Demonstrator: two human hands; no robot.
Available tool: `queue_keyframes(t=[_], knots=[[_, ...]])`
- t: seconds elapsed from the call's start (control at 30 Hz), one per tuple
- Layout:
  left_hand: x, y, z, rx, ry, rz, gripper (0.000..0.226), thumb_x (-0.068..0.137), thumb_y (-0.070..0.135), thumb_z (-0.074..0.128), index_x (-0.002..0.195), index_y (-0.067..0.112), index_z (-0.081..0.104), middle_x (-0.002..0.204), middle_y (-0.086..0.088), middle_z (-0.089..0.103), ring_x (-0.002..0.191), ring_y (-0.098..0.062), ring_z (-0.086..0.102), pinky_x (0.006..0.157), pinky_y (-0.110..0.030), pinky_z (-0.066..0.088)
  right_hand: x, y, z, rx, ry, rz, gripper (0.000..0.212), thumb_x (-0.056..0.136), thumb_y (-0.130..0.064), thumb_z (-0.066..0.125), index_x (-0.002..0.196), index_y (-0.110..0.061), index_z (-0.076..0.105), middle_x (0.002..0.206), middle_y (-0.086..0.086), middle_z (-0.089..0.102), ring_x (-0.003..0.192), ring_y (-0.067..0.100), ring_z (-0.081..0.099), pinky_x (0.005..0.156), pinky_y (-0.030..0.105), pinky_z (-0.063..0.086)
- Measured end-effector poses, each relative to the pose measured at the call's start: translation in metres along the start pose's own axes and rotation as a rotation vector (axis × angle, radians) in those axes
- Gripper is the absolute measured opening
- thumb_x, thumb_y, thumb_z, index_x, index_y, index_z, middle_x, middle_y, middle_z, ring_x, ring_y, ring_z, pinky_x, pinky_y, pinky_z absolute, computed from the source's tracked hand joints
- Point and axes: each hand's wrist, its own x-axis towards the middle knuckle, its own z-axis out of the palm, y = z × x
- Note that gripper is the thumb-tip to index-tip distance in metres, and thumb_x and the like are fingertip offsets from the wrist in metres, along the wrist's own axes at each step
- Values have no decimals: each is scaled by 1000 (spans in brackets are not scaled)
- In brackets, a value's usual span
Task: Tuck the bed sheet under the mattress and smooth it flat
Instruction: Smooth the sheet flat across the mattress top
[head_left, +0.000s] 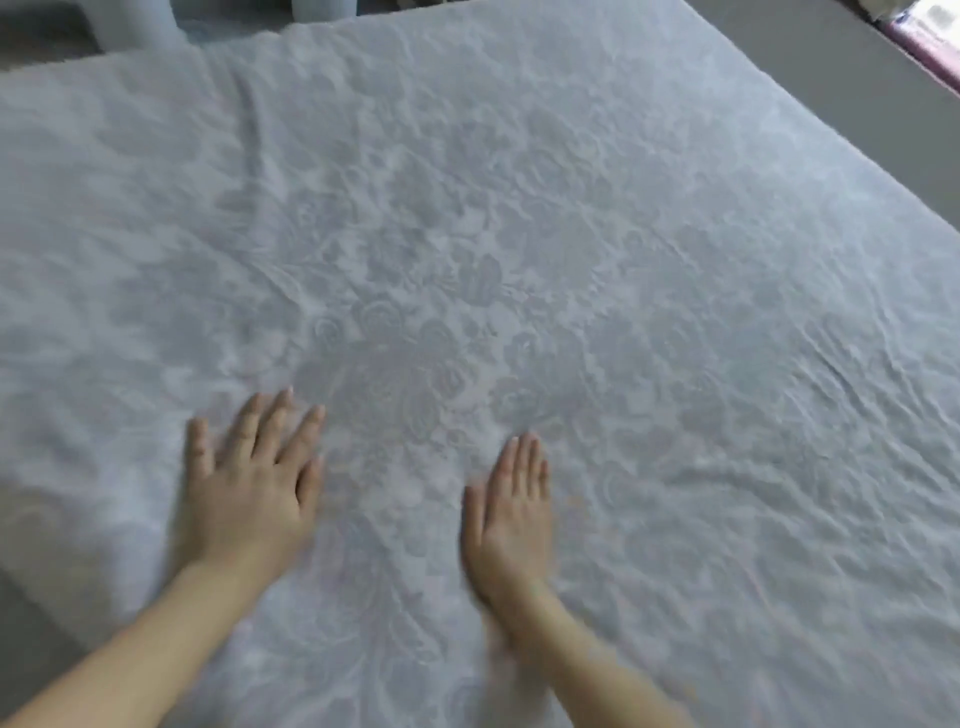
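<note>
A pale grey bed sheet (467, 234) with a faint floral pattern covers the whole mattress top. My left hand (249, 483) lies flat on the sheet near the front left, palm down, fingers spread. My right hand (511, 512) rests palm down a little to the right of it, fingers straight and close together. Neither hand holds anything. Wrinkles run across the sheet at the right and along a fold at the back left. The mattress itself is hidden under the sheet.
Grey floor (831, 67) runs along the bed's right side, with a pink-edged object (930, 36) at the far right corner. Pale rounded shapes (140, 21) stand beyond the far left edge. The bed's left edge drops to dark floor (31, 623).
</note>
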Motion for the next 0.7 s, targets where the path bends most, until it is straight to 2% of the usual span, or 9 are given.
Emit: queue_keyframes(t=[0.07, 0.17, 0.23, 0.3, 0.4, 0.47, 0.5, 0.57, 0.7], knots=[[-29, -30, -8, -45, -60, -14, 55, 91, 40, 26, 133, 18, 53, 141, -9, 48, 131, -26, 44, 108, -63, 11, -44, -80, 10, 39, -98, -342, 66, 98, -43, 14, 143, 4, 30, 151, 20, 26, 144, 30, 16, 115, 44, 12], [-31, -82, -35, -37, -224, -57, 67, 97, 45, 6, 130, 19, 57, 140, -9, 49, 131, -26, 42, 108, -64, 1, -38, -103, -17, -8, -243, -760, 54, 101, -39, 19, 143, -10, 37, 150, 8, 35, 143, 21, 25, 117, 40, 11], [-6, -111, -54, 4, -172, -90, 74, 97, 45, 0, 126, 15, 61, 137, -18, 50, 129, -40, 42, 108, -63, -2, 8, -91, -41, -1, -183, -785, 50, 102, -38, 23, 143, -14, 38, 150, 0, 33, 140, 16, 30, 116, 40, 12], [34, -119, -73, 83, 11, -12, 66, 97, 44, 10, 128, 13, 59, 135, -24, 50, 127, -49, 41, 109, -64, 7, 68, -66, -59, 64, -30, -394, 53, 99, -39, 31, 143, -11, 37, 149, -1, 30, 140, 15, 29, 116, 38, 14], [96, -86, -91, 129, 191, 324, 53, 95, 42, 23, 140, 22, 44, 147, -16, 37, 137, -43, 30, 110, -63, 10, 129, -16, -71, 132, 35, 529, 74, 90, -51, 26, 147, -6, 27, 155, 12, 24, 142, 26, 25, 116, 39, 16], [127, -83, -80, 204, 44, 508, 53, 98, 46, 12, 149, 29, 11, 157, -6, 4, 146, -32, 5, 110, -63, -9, 138, -20, -62, 96, -19, 888, 76, 92, -53, 22, 148, -3, 19, 156, 16, 17, 143, 33, 18, 116, 42, 12], [143, -103, -73, 268, 4, 458, 54, 97, 50, 4, 148, 33, -2, 157, -2, -7, 147, -26, -5, 108, -62, -15, 146, -42, -51, 59, -15, 930, 70, 96, -49, 21, 149, -3, 14, 157, 16, 12, 144, 34, 11, 116, 43, 7], [173, -179, -57, 250, 110, 144, 56, 94, 51, -2, 148, 38, -2, 159, 4, -5, 147, -18, -5, 110, -63, -9, 176, -118, -20, 14, 37, 729, 64, 100, -43, 19, 150, -6, 8, 159, 14, 5, 145, 35, 2, 117, 44, -1], [187, -333, -56, -30, 138, -412, 50, 97, 47, 19, 146, 39, 23, 158, 0, 17, 145, -30, 11, 109, -67, 9, 219, -328, 40, 54, -89, -130, 57, 100, -39, 16, 151, -17, 3, 159, 8, -4, 146, 25, -9, 118, 42, -10]])
